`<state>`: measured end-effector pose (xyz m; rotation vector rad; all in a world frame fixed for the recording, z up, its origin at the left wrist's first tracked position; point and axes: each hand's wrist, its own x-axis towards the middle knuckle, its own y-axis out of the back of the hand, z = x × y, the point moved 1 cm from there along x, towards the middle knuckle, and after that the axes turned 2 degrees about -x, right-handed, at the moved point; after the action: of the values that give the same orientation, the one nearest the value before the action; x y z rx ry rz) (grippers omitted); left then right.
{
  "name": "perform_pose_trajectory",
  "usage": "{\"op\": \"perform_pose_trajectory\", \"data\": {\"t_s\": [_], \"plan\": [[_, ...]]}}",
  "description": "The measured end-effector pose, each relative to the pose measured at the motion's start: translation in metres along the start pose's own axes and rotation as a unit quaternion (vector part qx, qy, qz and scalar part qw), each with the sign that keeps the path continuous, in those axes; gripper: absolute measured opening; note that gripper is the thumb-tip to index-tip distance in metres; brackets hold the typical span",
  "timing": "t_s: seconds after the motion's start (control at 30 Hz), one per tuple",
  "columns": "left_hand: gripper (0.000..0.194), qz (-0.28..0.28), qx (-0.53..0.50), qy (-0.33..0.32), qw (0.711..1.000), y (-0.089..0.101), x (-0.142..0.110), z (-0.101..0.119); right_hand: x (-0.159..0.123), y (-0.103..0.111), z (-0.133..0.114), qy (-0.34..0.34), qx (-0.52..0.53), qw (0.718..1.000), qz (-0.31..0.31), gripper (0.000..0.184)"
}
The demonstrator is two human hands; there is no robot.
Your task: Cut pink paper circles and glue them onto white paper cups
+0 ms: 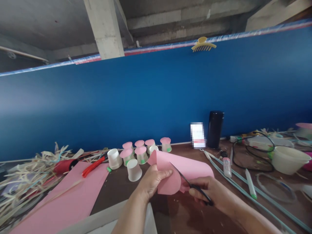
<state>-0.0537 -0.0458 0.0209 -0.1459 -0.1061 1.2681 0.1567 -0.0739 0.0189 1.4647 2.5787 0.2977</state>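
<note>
My left hand pinches a sheet of pink paper, its thumb lying on top. The sheet curls, and its near end has a rounded cut edge. In my right hand is a pair of scissors with dark handles. The blades reach up and left across the pink paper, close to my left thumb. Just beyond my left hand stands an upside-down white paper cup. Behind it are several cups topped with pink paper discs, some with green spots on their sides.
At left, pink paper lies beside a red-handled tool and a heap of pale strips. A dark cylinder and a lit screen stand by the blue partition. Cables, a marker and a bowl are right.
</note>
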Motion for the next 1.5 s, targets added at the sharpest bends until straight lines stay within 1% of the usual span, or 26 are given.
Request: {"op": "perform_pose_trajectory", "data": {"t_s": [0.17,0.43,0.67,0.83,1.0,1.2,1.3,1.5], "plan": [[0.048,0.004,-0.008,0.015,1.000,0.000,-0.001,0.001,-0.001,0.001,-0.001,0.002,-0.010,1.000,-0.005,0.041],[0.041,-0.001,-0.026,0.024,0.999,0.004,0.000,-0.003,0.001,0.000,0.010,0.004,0.027,1.000,-0.012,0.037],[0.039,-0.016,-0.026,0.039,0.999,0.004,-0.001,-0.003,-0.004,0.001,0.001,0.011,-0.019,1.000,-0.022,0.036],[0.040,-0.014,-0.033,0.056,0.998,0.004,-0.003,0.000,-0.003,0.001,0.002,0.014,-0.038,0.999,-0.031,0.037],[0.039,-0.017,-0.023,0.057,0.998,0.005,-0.004,0.003,-0.003,0.001,0.003,0.007,-0.025,0.999,-0.026,0.037],[0.038,-0.019,-0.041,0.058,0.997,0.003,-0.005,0.006,-0.002,0.000,0.008,0.003,-0.014,1.000,-0.016,0.034],[0.039,-0.023,-0.042,0.051,0.998,0.003,-0.006,0.007,-0.003,0.000,0.006,0.014,-0.025,0.999,-0.024,0.033],[0.041,-0.036,-0.029,0.056,0.997,0.004,-0.008,0.008,-0.008,0.000,-0.006,0.008,-0.039,0.999,-0.026,0.034]]}}
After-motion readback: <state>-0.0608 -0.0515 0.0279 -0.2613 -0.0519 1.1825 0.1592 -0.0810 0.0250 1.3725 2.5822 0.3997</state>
